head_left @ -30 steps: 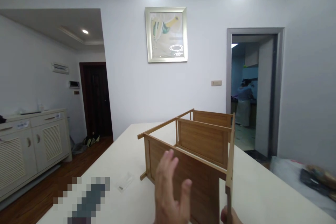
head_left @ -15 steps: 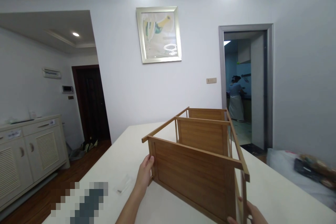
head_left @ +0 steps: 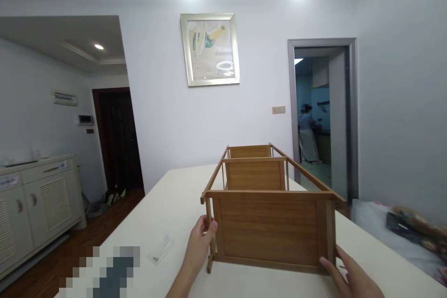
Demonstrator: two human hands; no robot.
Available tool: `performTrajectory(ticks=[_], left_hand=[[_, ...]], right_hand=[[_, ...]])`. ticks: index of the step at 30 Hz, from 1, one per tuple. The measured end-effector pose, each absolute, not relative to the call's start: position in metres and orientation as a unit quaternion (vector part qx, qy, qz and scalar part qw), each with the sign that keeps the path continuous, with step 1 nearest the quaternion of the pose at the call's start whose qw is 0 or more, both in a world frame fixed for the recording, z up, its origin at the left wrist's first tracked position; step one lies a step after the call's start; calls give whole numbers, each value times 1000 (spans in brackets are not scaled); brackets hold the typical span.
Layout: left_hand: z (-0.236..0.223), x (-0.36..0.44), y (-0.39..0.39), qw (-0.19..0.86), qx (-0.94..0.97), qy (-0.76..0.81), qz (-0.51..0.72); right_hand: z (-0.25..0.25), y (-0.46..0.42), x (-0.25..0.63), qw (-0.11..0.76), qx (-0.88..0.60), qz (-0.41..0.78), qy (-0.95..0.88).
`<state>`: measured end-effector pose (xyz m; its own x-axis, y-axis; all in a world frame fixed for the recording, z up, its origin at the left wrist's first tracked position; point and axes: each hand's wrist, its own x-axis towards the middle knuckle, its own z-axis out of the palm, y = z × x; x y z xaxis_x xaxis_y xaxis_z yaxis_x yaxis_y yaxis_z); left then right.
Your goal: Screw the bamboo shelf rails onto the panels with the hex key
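Observation:
A brown wooden shelf rack (head_left: 270, 228) lies on its side on the white table (head_left: 181, 200), its several panels standing upright one behind another. My left hand (head_left: 202, 240) grips the rack's near left edge, thumb on the panel face and fingers around the side bar. At the near right lower corner, my right hand (head_left: 345, 270) holds the rack with its thumb on the front of the panel; its other fingers are partly hidden behind the edge. Left of my left hand lies a small clear plastic bag (head_left: 161, 249) with something small in it.
A blurred-out dark object (head_left: 113, 274) is at the table's front left. A louvred white cabinet (head_left: 49, 195) stands at left. Plastic-wrapped items (head_left: 401, 233) lie at right. Through the doorway, a person (head_left: 307, 135) stands in another room.
The rack has turned so its near panel faces me squarely, its far end swinging left. My right hand has moved up and its thumb now shows on the panel. The view has tilted up slightly.

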<state>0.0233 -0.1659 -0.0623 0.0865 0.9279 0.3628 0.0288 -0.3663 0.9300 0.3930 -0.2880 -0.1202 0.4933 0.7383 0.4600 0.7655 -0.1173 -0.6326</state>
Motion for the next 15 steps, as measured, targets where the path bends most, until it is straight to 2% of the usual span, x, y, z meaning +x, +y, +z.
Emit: performTrajectory(ticks=[3,9,15], left_hand=[[-61,30,-177,376,645,411,523],[-58,44,-199,322,683,445,481],[-63,57,-216,301,685,477,460]], right_hand=[[-116,-284,399,420,-768,-17,-484],[-100,-280,396,375,-788,-130,-471],[-88,-283,390,342,-790,-153,-486]])
